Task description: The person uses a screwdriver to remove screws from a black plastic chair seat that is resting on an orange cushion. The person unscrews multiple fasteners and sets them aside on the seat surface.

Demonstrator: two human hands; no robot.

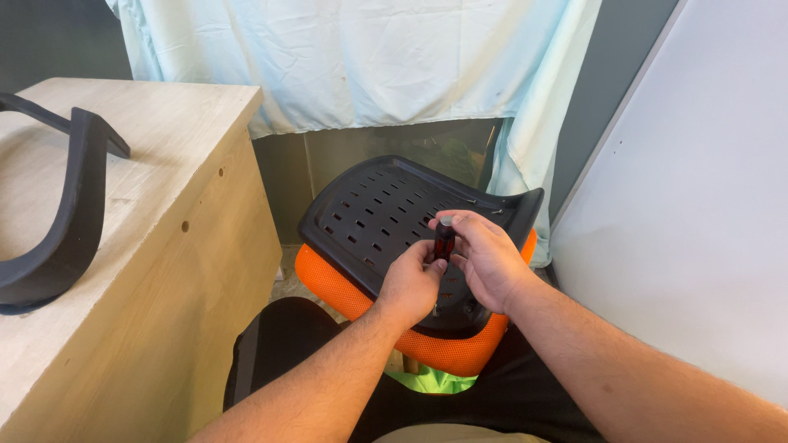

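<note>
An upturned chair seat (377, 209) lies in front of me, its black slotted plastic underside facing up and orange mesh padding along the rim. A screwdriver (444, 238) with a dark red translucent handle stands upright on the seat's near part. My right hand (484, 258) wraps the top of its handle. My left hand (410, 283) pinches the lower handle and shaft from the left side. The tool's tip is hidden behind my left hand.
A pale wooden desk (164, 156) stands at the left with a curved black chair armrest (70, 205) lying on it. A light blue cloth (361, 57) hangs behind. A white panel (698, 205) fills the right side. Something green (423, 380) shows under the seat.
</note>
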